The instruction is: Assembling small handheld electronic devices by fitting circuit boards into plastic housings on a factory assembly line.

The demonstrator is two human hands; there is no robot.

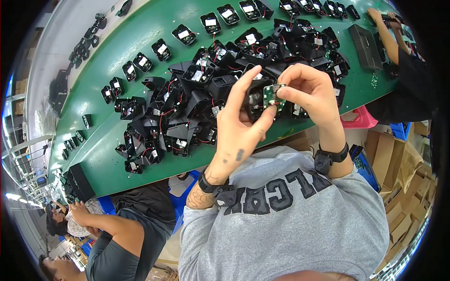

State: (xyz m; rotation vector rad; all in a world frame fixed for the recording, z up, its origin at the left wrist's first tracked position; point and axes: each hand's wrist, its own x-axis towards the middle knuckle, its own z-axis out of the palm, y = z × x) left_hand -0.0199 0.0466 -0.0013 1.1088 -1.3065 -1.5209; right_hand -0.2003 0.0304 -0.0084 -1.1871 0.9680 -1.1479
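Note:
My right hand [309, 91] pinches a small green circuit board [270, 97] between thumb and fingers at its upper right edge. My left hand [241, 117] curls round a black plastic housing [254, 99] just left of the board, its index finger raised and its thumb tip at the board's lower edge. Part of the housing is hidden behind my fingers and the board. Both hands are above the near edge of the green table [140, 180], in front of a heap of black housings [187, 100] with red wires and white labels.
Rows of open black housings [183, 34] curve along the table's far side. A long black box [364, 47] stands at the right, another black box [80, 181] at the left. Co-workers sit on both sides; one bare arm [386, 40] reaches in at right. Cardboard [403, 206] lies lower right.

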